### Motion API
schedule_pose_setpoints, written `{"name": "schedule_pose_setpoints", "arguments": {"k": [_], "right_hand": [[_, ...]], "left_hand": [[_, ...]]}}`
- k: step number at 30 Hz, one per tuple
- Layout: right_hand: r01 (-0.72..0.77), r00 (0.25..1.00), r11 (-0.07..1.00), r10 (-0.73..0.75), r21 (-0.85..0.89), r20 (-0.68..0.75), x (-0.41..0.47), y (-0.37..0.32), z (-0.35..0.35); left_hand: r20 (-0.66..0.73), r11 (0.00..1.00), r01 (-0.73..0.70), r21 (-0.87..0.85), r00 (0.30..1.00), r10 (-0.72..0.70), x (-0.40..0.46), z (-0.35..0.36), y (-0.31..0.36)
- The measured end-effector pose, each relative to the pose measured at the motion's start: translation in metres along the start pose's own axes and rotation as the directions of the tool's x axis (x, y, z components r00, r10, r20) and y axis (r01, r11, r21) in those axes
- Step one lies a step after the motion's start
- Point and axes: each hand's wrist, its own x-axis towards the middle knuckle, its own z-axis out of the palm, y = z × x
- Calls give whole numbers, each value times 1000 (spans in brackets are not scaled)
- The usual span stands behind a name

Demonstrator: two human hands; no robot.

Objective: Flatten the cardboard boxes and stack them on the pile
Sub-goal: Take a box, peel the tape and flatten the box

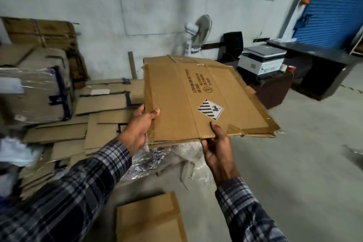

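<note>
Brown corrugated flattened box (198, 96), printed "LITHIUM ION BATTERIES", with a black-and-white diamond hazard label (210, 109) and torn tape at the edges. Held in the air, roughly level, above crumpled clear plastic wrap (157, 155) on the floor. Left grip: left hand (137, 129) pinches the box's near-left corner, thumb on top, fingers underneath. Right grip: right hand (218, 151) pinches the near edge just below the label, thumb on top, fingers curled beneath. Both sleeves plaid. Pile of flattened boxes (92, 122) lies on the floor to the left, beside the held box. Further flat cardboard piece (149, 220) on the floor nearest the camera. Behind: fan (198, 33), printer (261, 59) and dark bench (314, 61).
</note>
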Motion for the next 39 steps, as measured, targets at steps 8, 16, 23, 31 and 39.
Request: {"name": "schedule_pose_setpoints", "arguments": {"k": [8,16,23,31,39], "right_hand": [[-134,988,988,140,-79,71,98,99,105],[-263,958,963,268,-61,99,226,208,168],[-363,931,928,365,-85,13,328,312,189],[-439,898,882,426,-170,-111,445,448,147],[-538,832,801,457,-262,-314,528,571,68]], "left_hand": [[-137,998,-60,-14,989,57,106,-116,44],[-276,998,-54,-23,960,45,235,-210,46],[-313,998,-18,59,949,36,350,-293,12],[-314,993,113,20,944,-100,493,-379,-103],[-303,957,285,64,919,-253,605,-447,-238]]}}
